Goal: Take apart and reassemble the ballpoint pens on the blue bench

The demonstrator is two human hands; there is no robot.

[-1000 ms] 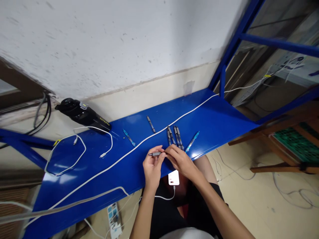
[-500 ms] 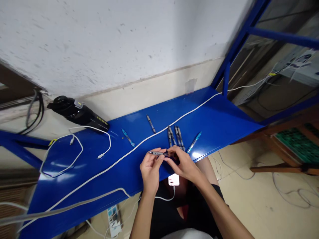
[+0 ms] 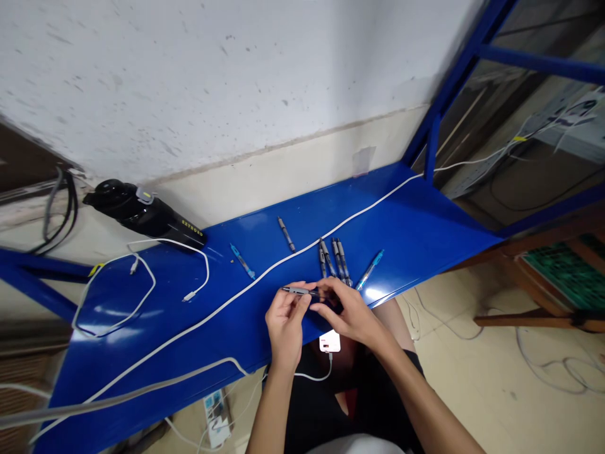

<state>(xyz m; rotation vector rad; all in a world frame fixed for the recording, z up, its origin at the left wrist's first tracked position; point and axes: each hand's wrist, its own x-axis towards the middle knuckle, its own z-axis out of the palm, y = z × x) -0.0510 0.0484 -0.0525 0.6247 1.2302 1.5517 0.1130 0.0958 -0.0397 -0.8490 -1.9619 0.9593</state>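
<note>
Item: one dark pen (image 3: 300,291), held level just above the near edge of the blue shelf (image 3: 416,233). The left hand (image 3: 282,323) pinches its middle with the fingertips, and the right hand (image 3: 352,315) is closed on the right end. A two-point grip of this kind seemingly steadies the barrel while one end is worked. Just beyond the hands is a cluster of dark pens (image 3: 333,257), laid side by side and probably grouped for easy reach. To its right lies a blue pen (image 3: 369,269). Further left, apart from the cluster, are a second blue pen (image 3: 243,261) and a lone grey pen (image 3: 285,234). A long white cable (image 3: 227,301) crosses the shelf diagonally between them. At the far left a black bottle (image 3: 146,214) lies on its side against the wall, with a looped short cable (image 3: 142,277) beside it. Below the hands is a white charger (image 3: 329,341).
</note>
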